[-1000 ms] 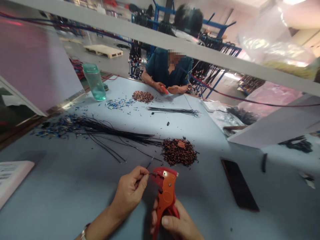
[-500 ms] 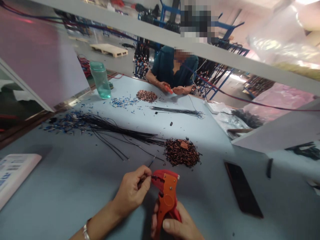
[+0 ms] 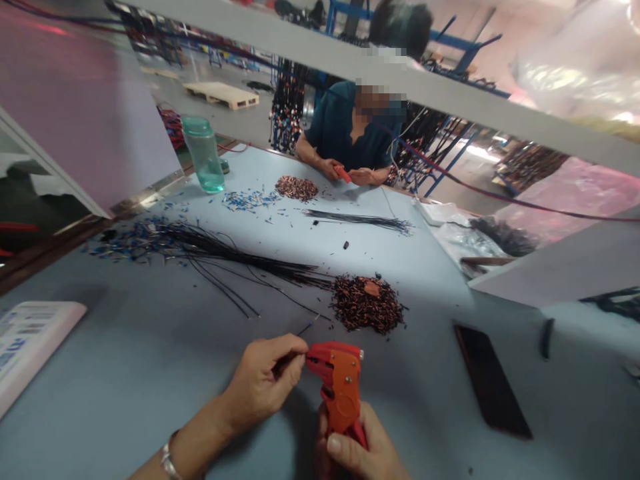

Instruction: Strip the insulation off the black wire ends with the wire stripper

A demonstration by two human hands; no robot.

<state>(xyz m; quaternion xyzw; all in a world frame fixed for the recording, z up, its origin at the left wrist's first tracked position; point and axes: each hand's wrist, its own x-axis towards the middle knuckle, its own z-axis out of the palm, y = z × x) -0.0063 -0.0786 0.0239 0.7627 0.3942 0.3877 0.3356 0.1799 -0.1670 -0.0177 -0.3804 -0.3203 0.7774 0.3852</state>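
My right hand [image 3: 357, 443] is wrapped round the handles of a red and orange wire stripper [image 3: 343, 387], held upright near the front of the table. Its jaws point left. My left hand [image 3: 267, 373] pinches a thin black wire [image 3: 303, 329] right at the jaws; the fingers hide most of the wire. Beyond the hands lies a bundle of black wires [image 3: 260, 264], its left end among blue-tipped pieces [image 3: 135, 241]. To the right of the bundle is a heap of small black and copper scraps [image 3: 367, 307].
A phone [image 3: 493, 380] lies at the right, a white box [image 3: 37, 347] at the left. A green bottle [image 3: 204, 157] stands at the back left. Across the table, a person [image 3: 350, 127] holds a red tool near more wires [image 3: 357, 219] and another scrap heap [image 3: 297, 188].
The stripper has turned slightly more upright, and its handles look closer together. My left fingers stay beside the jaws. The whole view has shifted slightly.
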